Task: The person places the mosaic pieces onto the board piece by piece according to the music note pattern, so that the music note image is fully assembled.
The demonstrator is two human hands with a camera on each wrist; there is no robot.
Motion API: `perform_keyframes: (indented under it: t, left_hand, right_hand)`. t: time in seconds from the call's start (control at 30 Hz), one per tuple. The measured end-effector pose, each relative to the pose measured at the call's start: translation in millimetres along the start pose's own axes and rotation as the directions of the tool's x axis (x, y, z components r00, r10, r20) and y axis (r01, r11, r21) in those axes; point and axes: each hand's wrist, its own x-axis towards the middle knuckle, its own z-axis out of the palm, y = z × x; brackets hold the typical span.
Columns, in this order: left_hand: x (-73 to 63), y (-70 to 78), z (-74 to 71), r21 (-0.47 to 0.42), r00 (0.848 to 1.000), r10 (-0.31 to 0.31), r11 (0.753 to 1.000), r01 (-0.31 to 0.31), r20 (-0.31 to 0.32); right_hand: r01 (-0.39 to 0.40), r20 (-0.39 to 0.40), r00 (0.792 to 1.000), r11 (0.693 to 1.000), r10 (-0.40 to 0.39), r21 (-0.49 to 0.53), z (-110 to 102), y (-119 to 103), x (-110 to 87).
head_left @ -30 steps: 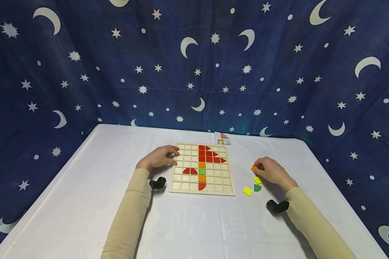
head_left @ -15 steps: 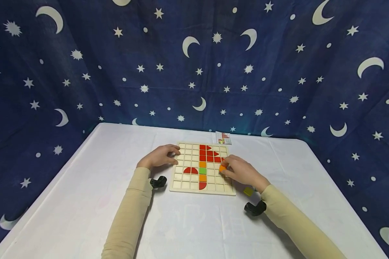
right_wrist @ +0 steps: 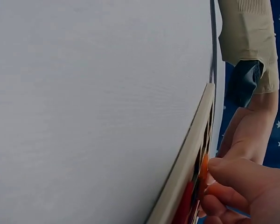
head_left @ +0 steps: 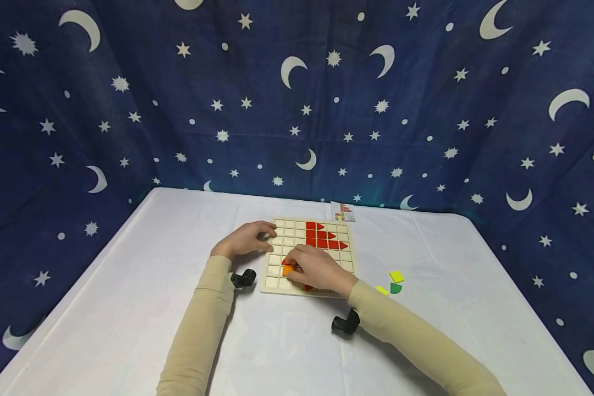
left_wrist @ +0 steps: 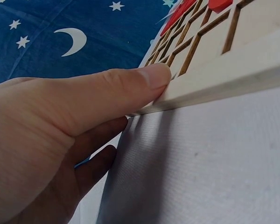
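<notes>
A wooden grid board (head_left: 277, 284) lies on the table with red pieces (head_left: 322, 235) set in its far cells. My right hand (head_left: 322, 269) pinches an orange square tile (head_left: 288, 270) between thumb and fingertips, low over the board's left-middle cells. In the right wrist view the orange tile (right_wrist: 204, 165) is right at the board's surface; whether it sits in a cell I cannot tell. That hand covers much of the middle column. At the board's left edge rests my left hand (head_left: 245, 238), its thumb (left_wrist: 154, 77) touching the rim, fingers loosely extended and holding nothing.
Right of the board lie a yellow tile (head_left: 396, 276), a green quarter-round piece (head_left: 395, 288) and another yellow tile (head_left: 383, 290), partly behind the right sleeve. A small pattern card (head_left: 342, 212) lies beyond the board. A dark curtain (head_left: 227, 82) hangs behind the table.
My right hand has carried the orange tile leftward from the loose pieces, across the board to its left-middle cells. My left hand has stayed at the board's edge.
</notes>
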Motion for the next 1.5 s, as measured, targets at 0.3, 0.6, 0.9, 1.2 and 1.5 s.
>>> perform_keyframes:
  t: [0.3, 0.6, 0.9, 1.2, 1.5]
  left_hand:
    - [0.3, 0.5, -0.5, 0.003, 1.000, 0.002, 1.000, -0.002, 0.002]
    - [-0.1, -0.1, 1.6, -0.006, 1.000, 0.003, 1.000, -0.003, 0.000]
    - [1.5, -0.2, 2.3, 0.000, 1.000, 0.007, 1.000, -0.007, -0.006]
    - [-1.7, -0.3, 2.3, -0.006, 1.000, 0.001, 1.000, -0.001, -0.006]
    - [1.7, -0.8, 4.2, -0.019, 1.000, -0.023, 1.000, 0.023, -0.006]
  right_hand:
    - [-0.011, 0.013, 1.000, 1.000, 0.011, -0.007, 2.3, -3.6, 6.7]
    - [-0.011, -0.011, 1.000, 1.000, 0.011, 0.002, 2.6, -4.0, 4.5]
    - [-0.142, -0.033, 0.989, 0.981, 0.147, 0.129, -11.9, 14.1, -26.3]
    - [-0.244, -0.063, 0.963, 0.948, 0.262, 0.206, -21.5, 54.0, -79.2]
    - [-0.336, -0.105, 0.925, 0.916, 0.364, 0.221, -39.4, 89.9, -124.0]
